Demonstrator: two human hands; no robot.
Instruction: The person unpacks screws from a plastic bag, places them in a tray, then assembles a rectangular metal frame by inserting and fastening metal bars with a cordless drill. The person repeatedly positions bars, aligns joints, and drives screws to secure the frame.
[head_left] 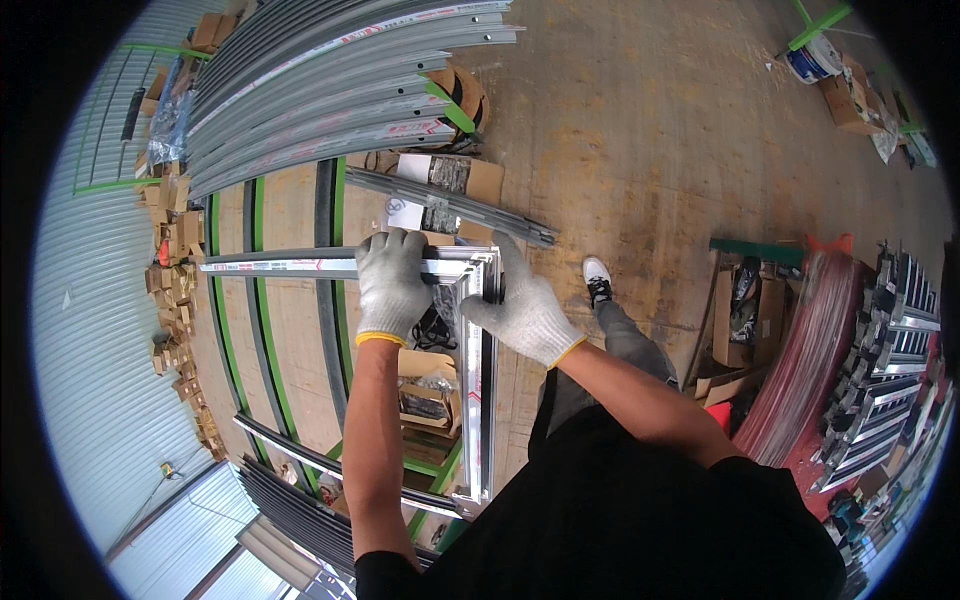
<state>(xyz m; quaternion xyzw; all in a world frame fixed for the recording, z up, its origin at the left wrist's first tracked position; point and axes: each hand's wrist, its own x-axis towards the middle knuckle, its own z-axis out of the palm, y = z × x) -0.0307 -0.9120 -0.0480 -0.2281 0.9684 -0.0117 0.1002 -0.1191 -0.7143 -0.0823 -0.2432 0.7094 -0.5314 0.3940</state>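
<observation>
A silvery metal frame (476, 380), like a window frame, lies on a green rack with black padded bars. Its far rail (280, 265) runs left from a mitred corner, and its right side runs toward my body. My left hand (393, 285), in a white knit glove with a yellow cuff, is closed over the far rail just left of the corner. At the corner itself is my right hand (530, 310), gloved alike. Its thumb reaches over the inner side of the right-hand piece and its forefinger lies along the outer end, so the corner sits between them.
Long grey metal profiles (330, 90) are stacked at the far left. Shorter profiles (460, 205) lie just beyond the frame. Cardboard boxes (180, 235) line the corrugated wall. Right of me stand a red wrapped bundle (800, 350) and stacked metal pieces (890, 370).
</observation>
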